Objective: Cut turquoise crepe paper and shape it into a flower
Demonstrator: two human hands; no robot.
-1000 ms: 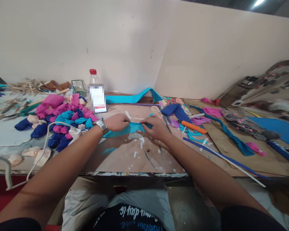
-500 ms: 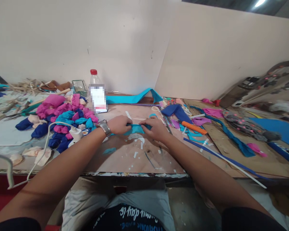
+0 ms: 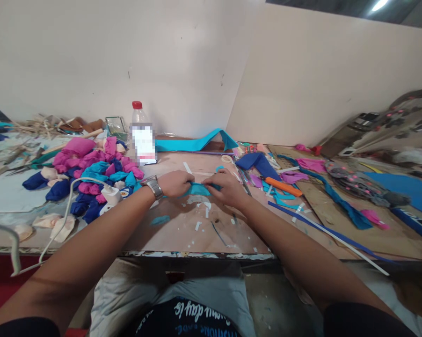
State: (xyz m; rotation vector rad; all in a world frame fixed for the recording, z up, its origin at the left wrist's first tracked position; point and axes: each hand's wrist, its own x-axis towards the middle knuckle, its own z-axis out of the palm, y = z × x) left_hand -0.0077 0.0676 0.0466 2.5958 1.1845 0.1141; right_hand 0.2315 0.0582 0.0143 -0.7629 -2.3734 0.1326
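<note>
Between my hands, just above the table (image 3: pixel 183 236), a small strip of turquoise fabric (image 3: pixel 199 189) is stretched sideways. My left hand (image 3: pixel 176 183), with a metal watch on its wrist, pinches the strip's left end. At the right end, the fingers of my right hand (image 3: pixel 228 187) are closed on the same strip. The fingertips partly cover both ends. Below it lie white scraps (image 3: pixel 198 226) and a loose turquoise piece (image 3: pixel 160 220). A small roll of tape (image 3: pixel 227 159) lies behind my right hand.
Left: a heap of pink, blue and turquoise fabric bundles (image 3: pixel 98 161) and a white plug with cable (image 3: pixel 111 193). Behind, a phone (image 3: pixel 144 145) leans before a red-capped bottle (image 3: pixel 137 111); a turquoise band (image 3: pixel 193 142) lies along the wall. Right: an orange-handled cutter (image 3: pixel 283 186) and a white stick (image 3: pixel 351 245).
The turquoise strip has shifted slightly between my fingers and looks more curved. A turquoise bit behind my right hand shows less now. Both hands stay in nearly the same place.
</note>
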